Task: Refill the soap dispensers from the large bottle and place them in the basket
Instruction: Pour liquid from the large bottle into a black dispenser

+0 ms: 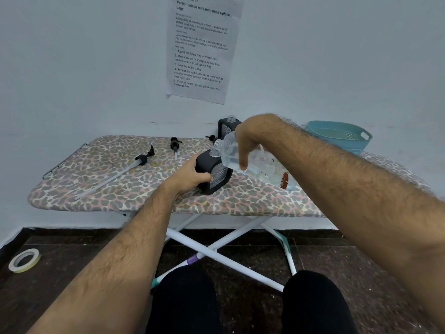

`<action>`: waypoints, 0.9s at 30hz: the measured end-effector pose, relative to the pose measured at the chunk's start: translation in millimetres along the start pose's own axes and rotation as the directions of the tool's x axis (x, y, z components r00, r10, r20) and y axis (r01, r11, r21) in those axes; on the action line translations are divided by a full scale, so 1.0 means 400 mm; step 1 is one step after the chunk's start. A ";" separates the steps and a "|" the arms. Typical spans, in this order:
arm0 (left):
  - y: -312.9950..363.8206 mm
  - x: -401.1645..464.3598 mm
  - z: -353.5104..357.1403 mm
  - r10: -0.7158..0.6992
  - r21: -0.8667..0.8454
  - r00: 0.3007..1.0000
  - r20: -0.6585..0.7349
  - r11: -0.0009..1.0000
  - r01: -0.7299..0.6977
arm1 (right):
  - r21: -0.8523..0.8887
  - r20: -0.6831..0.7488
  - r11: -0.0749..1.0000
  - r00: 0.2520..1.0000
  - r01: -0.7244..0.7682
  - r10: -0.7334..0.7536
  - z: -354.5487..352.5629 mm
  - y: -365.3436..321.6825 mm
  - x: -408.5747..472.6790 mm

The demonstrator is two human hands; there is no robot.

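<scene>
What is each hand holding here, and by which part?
The left hand holds the near soap dispenser by its lower side; the right hand holds the tilted large bottle around its upper body.

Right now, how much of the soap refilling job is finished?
Done: the pump tops are off and lie on the ironing board. In hand: the left hand steadies a black dispenser while the right hand tips the large bottle at its neck. Left: the second dispenser, refitting pumps, loading the basket.
</scene>
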State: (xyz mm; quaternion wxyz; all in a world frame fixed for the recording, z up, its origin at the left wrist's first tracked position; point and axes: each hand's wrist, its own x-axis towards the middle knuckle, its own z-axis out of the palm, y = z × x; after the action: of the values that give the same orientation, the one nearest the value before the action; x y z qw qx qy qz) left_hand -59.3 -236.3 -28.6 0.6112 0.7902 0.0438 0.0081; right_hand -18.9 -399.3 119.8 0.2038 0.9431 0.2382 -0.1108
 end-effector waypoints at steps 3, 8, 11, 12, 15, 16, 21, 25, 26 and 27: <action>0.001 0.000 0.002 0.003 -0.003 1.000 -0.005 1.000 -0.003 | 0.010 -0.004 1.000 1.000 -0.001 0.001 0.000 0.001 -0.001; 0.001 0.001 0.001 0.000 -0.006 1.000 -0.004 1.000 0.000 | 0.017 -0.007 1.000 1.000 -0.007 0.007 0.001 0.000 -0.002; 0.001 -0.001 0.002 0.004 -0.001 1.000 -0.005 1.000 -0.004 | 0.021 -0.007 1.000 1.000 -0.012 0.012 0.001 0.002 -0.004; 0.000 -0.002 0.001 0.003 0.001 1.000 -0.004 1.000 -0.003 | 0.022 -0.009 1.000 1.000 -0.011 0.012 0.001 0.003 -0.005; 0.002 -0.004 0.002 0.004 0.002 1.000 -0.005 1.000 -0.004 | 0.020 -0.008 1.000 1.000 -0.010 0.010 0.000 0.002 -0.008; 0.003 -0.004 0.003 0.005 -0.002 1.000 -0.006 1.000 -0.005 | 0.020 -0.005 1.000 1.000 -0.011 0.011 -0.001 0.001 -0.008; 0.002 -0.004 0.001 0.002 -0.003 1.000 -0.005 1.000 -0.002 | 0.024 -0.003 1.000 1.000 -0.013 0.013 -0.001 -0.001 -0.008; 0.005 -0.005 0.003 0.013 0.005 1.000 -0.003 1.000 -0.013 | 0.031 -0.001 0.999 1.000 -0.016 0.016 -0.002 -0.001 -0.007; 0.005 -0.005 0.003 0.013 0.002 1.000 -0.005 1.000 -0.013 | 0.028 -0.003 0.999 1.000 -0.015 0.015 -0.002 0.000 -0.007; 0.005 -0.005 0.003 0.012 0.004 1.000 -0.006 1.000 -0.012 | 0.026 -0.005 1.000 1.000 -0.013 0.014 -0.002 -0.001 -0.006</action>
State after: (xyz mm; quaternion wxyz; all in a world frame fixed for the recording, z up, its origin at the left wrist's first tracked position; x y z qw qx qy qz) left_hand -61.1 -238.2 -26.8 0.6095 0.7916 0.0409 0.0138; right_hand -21.2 -399.8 121.0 0.1918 0.9475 0.2310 -0.1099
